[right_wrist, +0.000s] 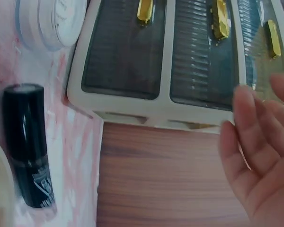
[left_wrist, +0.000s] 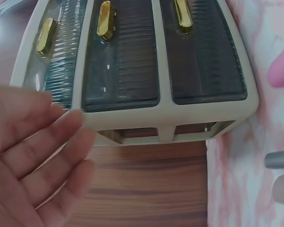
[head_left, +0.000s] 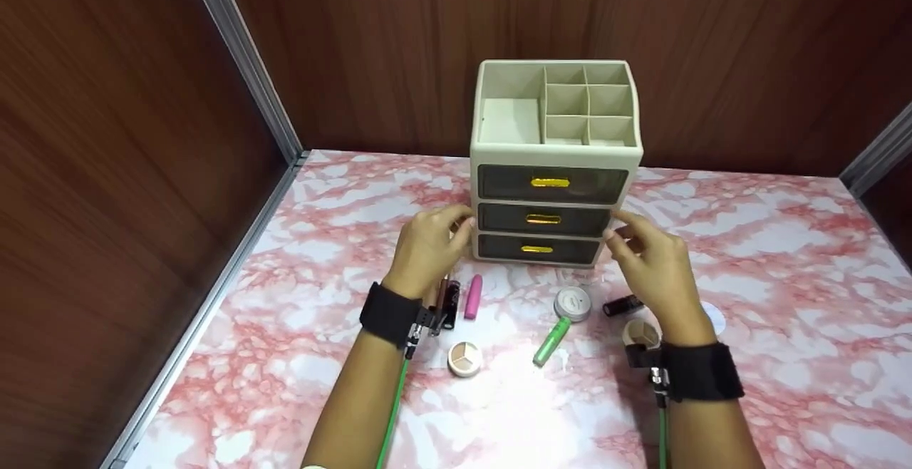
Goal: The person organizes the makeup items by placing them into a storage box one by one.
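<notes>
A cream drawer organizer [head_left: 556, 157] stands upright on the table, its three dark drawers pushed in, each with a gold handle [head_left: 543, 219]. My left hand [head_left: 427, 244] is at its left side and my right hand [head_left: 655, 262] at its right side, near the middle drawer's height. In the left wrist view the fingers of the left hand [left_wrist: 38, 161] are loosely bent beside the organizer's edge [left_wrist: 165, 106]. The right wrist view has the right hand [right_wrist: 260, 151] with its fingertips close to the other edge. I cannot tell whether either hand touches it. Neither grips anything.
In front lie a pink tube [head_left: 473, 296], dark tubes [head_left: 451, 305], a green tube [head_left: 551, 341], a round jar [head_left: 573, 303], a three-colour palette [head_left: 464, 359], another palette [head_left: 641, 332] and a black tube [head_left: 623, 305]. Wooden panels [head_left: 399, 48] stand behind and left.
</notes>
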